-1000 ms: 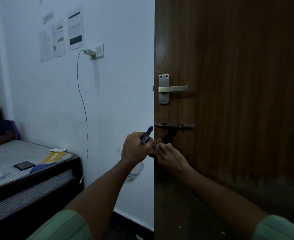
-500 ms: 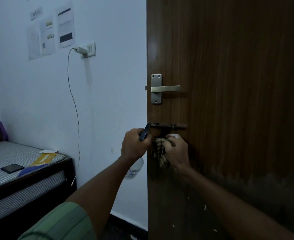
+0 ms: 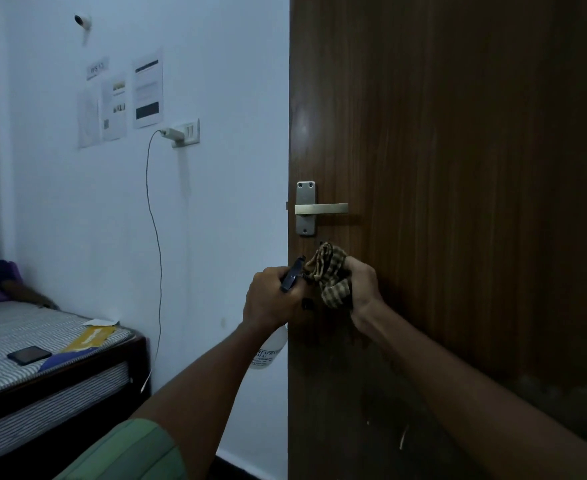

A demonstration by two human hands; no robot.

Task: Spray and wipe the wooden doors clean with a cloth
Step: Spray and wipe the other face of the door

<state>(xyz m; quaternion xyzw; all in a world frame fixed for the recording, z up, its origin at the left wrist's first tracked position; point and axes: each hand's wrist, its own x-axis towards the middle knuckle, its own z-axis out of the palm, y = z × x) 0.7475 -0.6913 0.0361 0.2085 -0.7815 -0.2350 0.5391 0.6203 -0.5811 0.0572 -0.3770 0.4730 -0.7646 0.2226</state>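
The wooden door (image 3: 458, 202) fills the right half of the view, a dark brown panel with fine vertical grain and a soft shine near its left edge; its lower part looks duller and carries a few pale flecks. Against the door's face, near that edge, the right hand (image 3: 363, 285) grips a bunched cloth (image 3: 330, 271), checked in tan and dark stripes, with folds spilling out above and to the left of the fingers. Just above this hand sits the metal lever handle (image 3: 314, 208) on its plate, the lever pointing right. Dark latch hardware lies mostly hidden behind the cloth and hands.

Just left of the right hand, nearly touching the cloth, the left hand (image 3: 273, 299) is curled round the neck of a spray bottle (image 3: 269, 351), whose dark trigger head pokes up between the fingers while the pale, labelled body hangs below the wrist. Both forearms reach up from the bottom of the view, with a green sleeve (image 3: 129, 452) on the left arm.

Further left of the left hand runs a white wall with a socket and plugged-in charger (image 3: 181, 133), its cable trailing down, and papers (image 3: 122, 102) stuck above. Below and far left stands a bed (image 3: 42, 375) with a striped mattress carrying a phone (image 3: 28, 355) and a yellow packet (image 3: 89, 337).
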